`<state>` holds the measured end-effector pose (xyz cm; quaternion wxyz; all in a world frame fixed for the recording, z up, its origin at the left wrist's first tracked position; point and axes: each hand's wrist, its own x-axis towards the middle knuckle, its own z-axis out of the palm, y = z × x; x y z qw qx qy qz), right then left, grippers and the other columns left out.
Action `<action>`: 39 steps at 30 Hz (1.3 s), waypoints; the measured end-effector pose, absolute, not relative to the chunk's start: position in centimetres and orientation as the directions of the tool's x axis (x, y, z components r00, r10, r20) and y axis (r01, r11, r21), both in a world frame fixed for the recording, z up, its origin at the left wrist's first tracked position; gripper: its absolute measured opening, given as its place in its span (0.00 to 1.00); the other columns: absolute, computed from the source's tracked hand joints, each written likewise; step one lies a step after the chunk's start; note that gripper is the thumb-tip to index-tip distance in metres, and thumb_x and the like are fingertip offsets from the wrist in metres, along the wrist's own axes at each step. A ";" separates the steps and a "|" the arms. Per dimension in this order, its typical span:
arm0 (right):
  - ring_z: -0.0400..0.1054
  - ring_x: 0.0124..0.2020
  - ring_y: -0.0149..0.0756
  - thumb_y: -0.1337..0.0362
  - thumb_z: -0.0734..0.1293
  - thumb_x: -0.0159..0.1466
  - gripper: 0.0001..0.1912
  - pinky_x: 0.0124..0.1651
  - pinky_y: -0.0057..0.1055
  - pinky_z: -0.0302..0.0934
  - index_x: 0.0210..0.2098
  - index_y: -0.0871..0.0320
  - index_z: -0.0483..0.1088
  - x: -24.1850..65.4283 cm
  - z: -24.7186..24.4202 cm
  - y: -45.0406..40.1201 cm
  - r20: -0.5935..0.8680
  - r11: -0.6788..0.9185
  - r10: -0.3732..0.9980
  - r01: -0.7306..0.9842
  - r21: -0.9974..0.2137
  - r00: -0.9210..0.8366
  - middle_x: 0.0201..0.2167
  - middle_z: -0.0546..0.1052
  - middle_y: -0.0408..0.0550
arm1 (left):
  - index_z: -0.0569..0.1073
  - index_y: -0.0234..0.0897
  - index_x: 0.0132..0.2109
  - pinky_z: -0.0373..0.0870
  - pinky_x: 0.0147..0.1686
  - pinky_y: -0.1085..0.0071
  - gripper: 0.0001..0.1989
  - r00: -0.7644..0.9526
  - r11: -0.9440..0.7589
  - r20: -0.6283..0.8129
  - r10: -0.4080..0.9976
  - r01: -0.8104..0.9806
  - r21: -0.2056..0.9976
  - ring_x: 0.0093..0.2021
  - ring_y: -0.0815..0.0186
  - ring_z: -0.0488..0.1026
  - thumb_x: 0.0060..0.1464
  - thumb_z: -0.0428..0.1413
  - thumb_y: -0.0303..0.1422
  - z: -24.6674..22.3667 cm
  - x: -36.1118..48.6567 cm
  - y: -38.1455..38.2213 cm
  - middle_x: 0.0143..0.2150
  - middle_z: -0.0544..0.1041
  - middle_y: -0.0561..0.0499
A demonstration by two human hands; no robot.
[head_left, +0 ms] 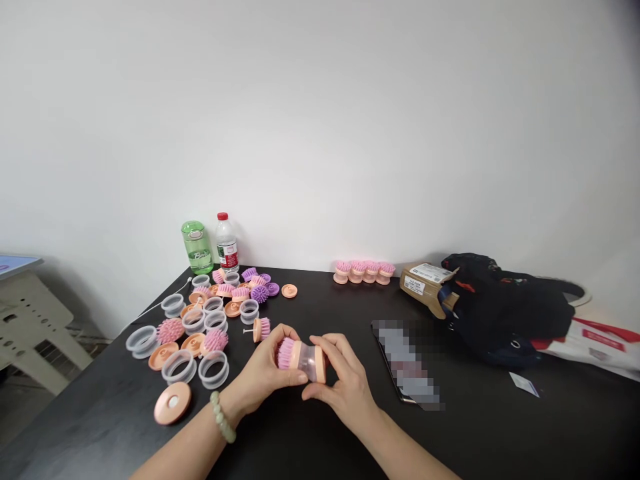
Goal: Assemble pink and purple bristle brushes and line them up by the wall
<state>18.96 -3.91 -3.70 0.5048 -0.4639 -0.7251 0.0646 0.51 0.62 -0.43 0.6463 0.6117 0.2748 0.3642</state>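
Observation:
Between my two hands, above the black table, is a scrub brush (pixel 309 361) with pink bristles, a clear middle ring and peach ends, lying on its side. My left hand (pixel 267 367), with a beaded bracelet on its wrist, is closed around the bristle end. The peach cap end is gripped by the fingers and thumb of my right hand (pixel 345 377). Just beyond my left hand lies a bristle head (pixel 261 329) with a white stem. To the left are clear rings (pixel 214 369), peach discs (pixel 173 403) and pink bristle heads (pixel 215 341).
Several finished-looking brushes (pixel 364 272) stand in a row by the wall. A green bottle (pixel 197 248) and a water bottle (pixel 227 243) stand at the back left. Rightward are a pixelated phone-like object (pixel 406 363), a cardboard box (pixel 425 287), a black bag (pixel 505 313) and a card (pixel 525 385).

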 end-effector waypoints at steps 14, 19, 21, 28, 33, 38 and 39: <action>0.71 0.50 0.49 0.53 0.64 0.68 0.24 0.50 0.46 0.70 0.62 0.50 0.65 19.3 -2.0 -4.7 0.752 0.642 0.654 0.582 -0.499 -0.077 0.49 0.76 0.55 | 0.66 0.38 0.40 0.68 0.36 0.74 0.26 0.615 0.317 -0.009 0.788 -0.394 0.863 0.35 0.71 0.69 0.38 0.73 0.31 -0.5 0.8 0.4 0.35 0.71 0.55; 0.70 0.51 0.50 0.53 0.65 0.68 0.24 0.50 0.47 0.70 0.62 0.51 0.65 19.1 -2.1 -4.7 0.778 0.649 0.625 0.599 -0.469 -0.067 0.49 0.76 0.56 | 0.66 0.39 0.40 0.70 0.40 0.71 0.25 0.598 0.314 0.012 0.801 -0.438 0.842 0.37 0.69 0.70 0.39 0.73 0.30 -0.3 0.8 0.4 0.36 0.71 0.54; 0.71 0.51 0.49 0.52 0.65 0.68 0.25 0.49 0.46 0.71 0.62 0.51 0.66 19.0 -2.2 -4.6 0.783 0.652 0.618 0.605 -0.457 -0.075 0.49 0.76 0.56 | 0.67 0.38 0.40 0.68 0.37 0.73 0.25 0.592 0.291 0.019 0.806 -0.423 0.858 0.35 0.70 0.69 0.38 0.73 0.30 -0.3 0.8 0.4 0.35 0.70 0.55; 0.72 0.48 0.46 0.52 0.66 0.67 0.26 0.48 0.42 0.72 0.61 0.54 0.67 19.0 -2.1 -4.5 0.820 0.687 0.565 0.603 -0.405 -0.093 0.47 0.77 0.56 | 0.66 0.38 0.40 0.62 0.33 0.76 0.26 0.598 0.267 0.000 0.801 -0.357 0.895 0.33 0.72 0.65 0.37 0.73 0.32 -0.3 0.7 0.2 0.34 0.69 0.56; 0.72 0.47 0.46 0.52 0.67 0.66 0.26 0.48 0.41 0.72 0.60 0.54 0.68 19.0 -2.1 -4.4 0.822 0.700 0.560 0.590 -0.402 -0.104 0.47 0.78 0.55 | 0.66 0.37 0.39 0.60 0.31 0.78 0.27 0.592 0.239 0.001 0.806 -0.327 0.914 0.31 0.73 0.64 0.35 0.74 0.32 -0.4 0.6 0.4 0.32 0.69 0.57; 0.72 0.48 0.45 0.54 0.67 0.66 0.24 0.49 0.42 0.71 0.60 0.53 0.68 19.1 -1.8 -4.4 0.819 0.732 0.554 0.555 -0.394 -0.149 0.48 0.78 0.54 | 0.66 0.37 0.38 0.65 0.30 0.77 0.27 0.600 0.271 -0.038 0.799 -0.302 0.914 0.30 0.73 0.68 0.35 0.74 0.36 -0.7 0.5 0.7 0.31 0.70 0.56; 0.72 0.48 0.45 0.55 0.68 0.66 0.24 0.49 0.42 0.71 0.60 0.53 0.68 19.1 -1.7 -4.4 0.818 0.740 0.552 0.546 -0.391 -0.162 0.49 0.78 0.54 | 0.66 0.36 0.38 0.67 0.30 0.76 0.27 0.614 0.298 -0.061 0.787 -0.292 0.909 0.29 0.72 0.69 0.36 0.73 0.38 -0.8 0.5 0.7 0.31 0.71 0.55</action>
